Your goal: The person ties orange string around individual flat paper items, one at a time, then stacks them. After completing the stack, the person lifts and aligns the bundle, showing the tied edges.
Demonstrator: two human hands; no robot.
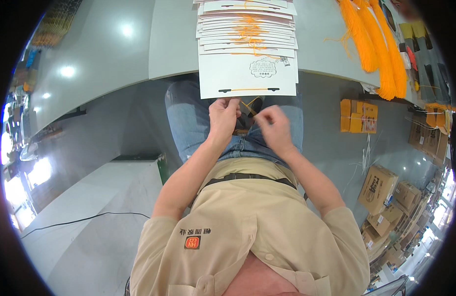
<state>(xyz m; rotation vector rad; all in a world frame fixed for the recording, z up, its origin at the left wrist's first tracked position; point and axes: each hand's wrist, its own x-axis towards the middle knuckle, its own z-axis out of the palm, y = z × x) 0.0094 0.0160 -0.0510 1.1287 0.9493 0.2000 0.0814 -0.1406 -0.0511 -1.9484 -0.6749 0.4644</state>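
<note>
My left hand [223, 117] is closed in a pinch just below the near edge of a white printed card [225, 74]. A short stretch of thin orange cord [248, 108] runs from its fingertips toward my right hand [275, 127]. That hand is slightly blurred, its fingers curled together at the cord's other end. Both hands are over my lap. The card has a line drawing and an orange cord strip with black ends along its near edge. Behind it, more cards lie overlapped in a row, with loose orange cords [250, 30] along their middle.
The grey table [176, 44] curves around in front of me. Long hanks of orange cord [361, 39] hang over its edge at the right. On the floor to the right are an orange bundle [358, 116] and several cardboard boxes [378, 190]. A white surface [104, 192] stands at the left.
</note>
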